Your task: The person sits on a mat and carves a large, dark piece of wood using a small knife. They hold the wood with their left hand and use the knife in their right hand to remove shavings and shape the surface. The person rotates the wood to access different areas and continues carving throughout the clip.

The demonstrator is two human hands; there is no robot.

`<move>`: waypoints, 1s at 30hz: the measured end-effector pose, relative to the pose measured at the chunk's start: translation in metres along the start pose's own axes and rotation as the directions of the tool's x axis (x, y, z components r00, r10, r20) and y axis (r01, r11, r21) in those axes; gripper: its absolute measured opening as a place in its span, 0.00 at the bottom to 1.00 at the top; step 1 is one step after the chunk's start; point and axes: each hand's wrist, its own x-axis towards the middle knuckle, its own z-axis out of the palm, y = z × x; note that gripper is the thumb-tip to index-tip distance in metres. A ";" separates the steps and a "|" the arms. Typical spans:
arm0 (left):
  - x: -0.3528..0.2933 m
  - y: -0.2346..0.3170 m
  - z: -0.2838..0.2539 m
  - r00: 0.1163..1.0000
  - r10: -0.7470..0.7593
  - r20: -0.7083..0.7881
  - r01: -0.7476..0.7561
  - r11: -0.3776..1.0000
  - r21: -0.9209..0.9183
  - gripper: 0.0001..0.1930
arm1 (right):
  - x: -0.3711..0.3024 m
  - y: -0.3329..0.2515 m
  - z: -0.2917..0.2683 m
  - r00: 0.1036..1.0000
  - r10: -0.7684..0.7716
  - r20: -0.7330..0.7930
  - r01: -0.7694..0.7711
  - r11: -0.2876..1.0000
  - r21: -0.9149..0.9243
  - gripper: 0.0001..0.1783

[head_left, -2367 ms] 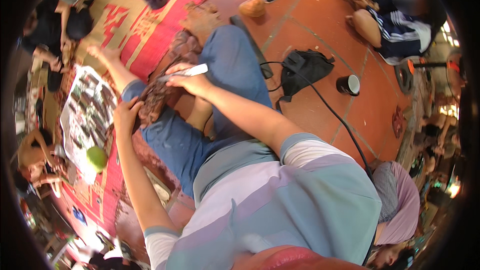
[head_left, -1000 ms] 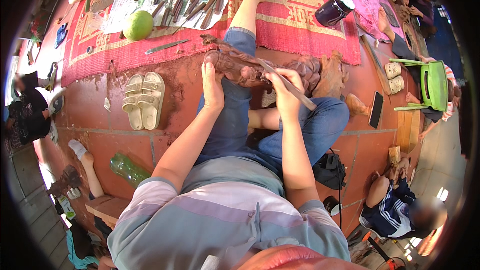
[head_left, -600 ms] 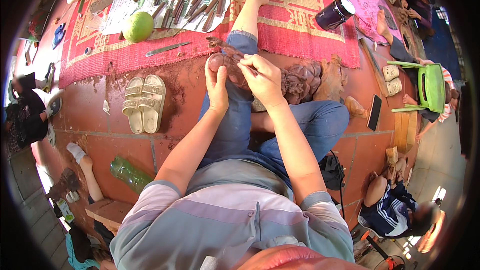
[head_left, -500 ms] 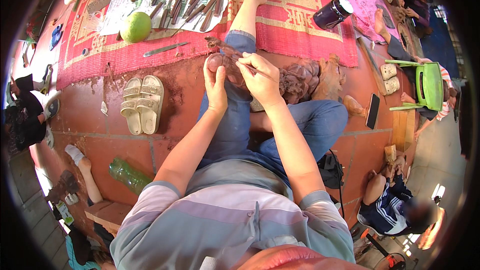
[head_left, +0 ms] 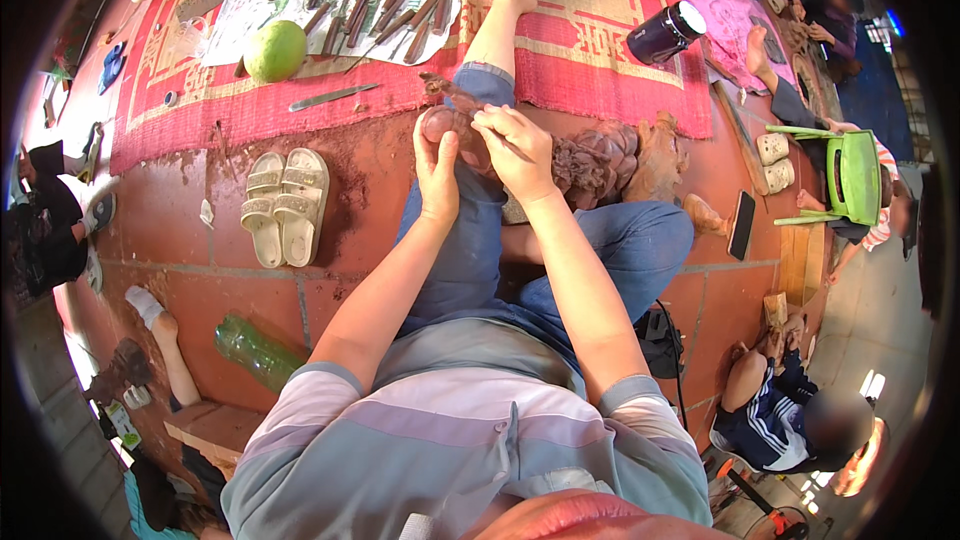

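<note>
A reddish-brown wooden carving [head_left: 440, 123] with a rounded end rests on my raised knee in blue jeans. My left hand [head_left: 438, 178] is wrapped round its near side, thumb up against the rounded part. My right hand [head_left: 522, 155] pinches a thin, dark-handled carving tool [head_left: 512, 146] over the carving's right side; the tool's tip is hidden by fingers and wood. A slim branch-like part [head_left: 452, 92] sticks out beyond both hands. Right of my right hand lies a larger, deeply carved wooden piece [head_left: 598, 162], with a paler wood lump [head_left: 660, 155] beside it.
Many wood-handled tools [head_left: 385, 15] lie on a printed sheet over the red mat [head_left: 590, 90], near a green ball-shaped thing [head_left: 275, 52] and a flat blade [head_left: 333, 97]. Around me are slippers [head_left: 287, 208], a dark flask [head_left: 665, 32], a phone [head_left: 741, 225] and a green bottle [head_left: 258, 352]. Other people sit nearby.
The view has shifted very slightly. My right hand has moved a little to the left on the carving; my left hand keeps its hold.
</note>
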 end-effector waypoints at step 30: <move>0.013 -0.010 -0.005 0.994 0.074 0.074 -0.075 0.997 0.008 0.20 | 0.007 -0.005 -0.006 0.994 -0.042 0.103 0.024 0.986 0.167 0.15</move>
